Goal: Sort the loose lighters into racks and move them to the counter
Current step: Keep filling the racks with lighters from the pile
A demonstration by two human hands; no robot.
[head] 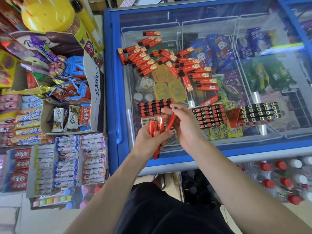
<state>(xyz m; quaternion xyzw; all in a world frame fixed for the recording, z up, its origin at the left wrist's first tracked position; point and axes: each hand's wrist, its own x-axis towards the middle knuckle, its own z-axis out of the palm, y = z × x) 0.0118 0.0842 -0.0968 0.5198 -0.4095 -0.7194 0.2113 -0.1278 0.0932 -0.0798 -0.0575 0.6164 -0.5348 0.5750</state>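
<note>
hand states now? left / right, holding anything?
Left hand: closed on a bundle of red lighters.
Right hand: closed on a single red lighter.

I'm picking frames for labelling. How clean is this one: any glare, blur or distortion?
Head view: soft white glare streaks the freezer lid; wide-angle bending curves its blue frame; the right hand and the bottles at lower right are smeared; the loose lighters and the left hand read sharply.

rack under hands (152,108): we see only its far rows
lighter print (207,88): too small for us to read
</note>
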